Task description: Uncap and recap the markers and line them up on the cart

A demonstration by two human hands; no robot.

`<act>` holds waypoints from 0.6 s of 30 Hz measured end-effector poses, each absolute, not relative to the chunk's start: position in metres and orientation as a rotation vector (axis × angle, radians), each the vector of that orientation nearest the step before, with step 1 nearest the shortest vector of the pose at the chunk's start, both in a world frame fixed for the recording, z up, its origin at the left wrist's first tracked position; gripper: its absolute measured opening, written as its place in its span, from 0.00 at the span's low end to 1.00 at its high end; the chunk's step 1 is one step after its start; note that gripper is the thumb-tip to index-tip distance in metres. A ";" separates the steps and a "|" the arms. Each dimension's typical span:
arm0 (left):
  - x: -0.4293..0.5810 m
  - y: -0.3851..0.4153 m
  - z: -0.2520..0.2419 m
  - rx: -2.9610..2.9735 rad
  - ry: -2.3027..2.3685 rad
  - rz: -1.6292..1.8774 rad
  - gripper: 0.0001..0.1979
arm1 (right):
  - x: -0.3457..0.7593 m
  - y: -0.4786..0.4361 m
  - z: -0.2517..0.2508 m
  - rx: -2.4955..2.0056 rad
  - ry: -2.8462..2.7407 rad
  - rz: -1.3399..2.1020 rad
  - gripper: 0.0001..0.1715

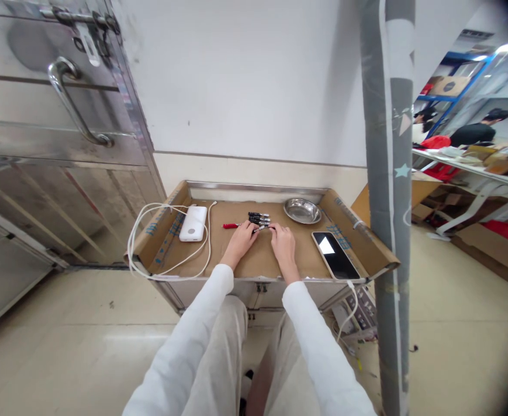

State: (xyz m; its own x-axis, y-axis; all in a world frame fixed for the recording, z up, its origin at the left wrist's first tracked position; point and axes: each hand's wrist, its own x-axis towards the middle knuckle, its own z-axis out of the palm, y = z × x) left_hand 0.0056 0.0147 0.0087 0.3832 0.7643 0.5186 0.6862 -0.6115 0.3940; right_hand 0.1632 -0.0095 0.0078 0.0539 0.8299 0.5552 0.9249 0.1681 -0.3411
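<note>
Both my hands rest on a cardboard-lined tray table (262, 260). My left hand (242, 240) and my right hand (282, 241) meet at a small dark pen-like piece (263, 227), fingers pinched on its two ends. Just behind lie a few more black pens (258, 217) in a row. A red pen (231, 226) lies to the left of my left hand.
A white power bank (193, 223) with a looping white cable (150, 271) sits at the left. A steel bowl (302, 210) stands at the back right, a phone (335, 255) at the right. A grey padded pillar (388, 202) stands right; metal door (55, 115) left; people work far right.
</note>
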 end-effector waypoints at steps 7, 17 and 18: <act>0.006 0.013 0.011 2.489 1.328 1.048 0.10 | 0.159 -0.010 0.009 -1.323 -2.018 0.075 0.28; 0.004 -0.001 0.013 2.312 2.189 1.076 0.12 | 0.159 -0.002 0.002 -1.442 -1.910 -0.040 0.32; 0.004 -0.002 0.012 2.303 2.236 1.042 0.12 | 0.160 -0.001 0.000 -1.447 -1.901 -0.068 0.31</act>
State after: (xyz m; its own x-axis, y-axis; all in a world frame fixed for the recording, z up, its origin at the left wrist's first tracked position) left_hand 0.0036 -0.0018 0.0116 -0.0541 0.8206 0.5690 0.9634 -0.1070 0.2459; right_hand 0.1598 -0.0011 0.0004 -0.0966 0.8139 0.5729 0.8528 0.3645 -0.3740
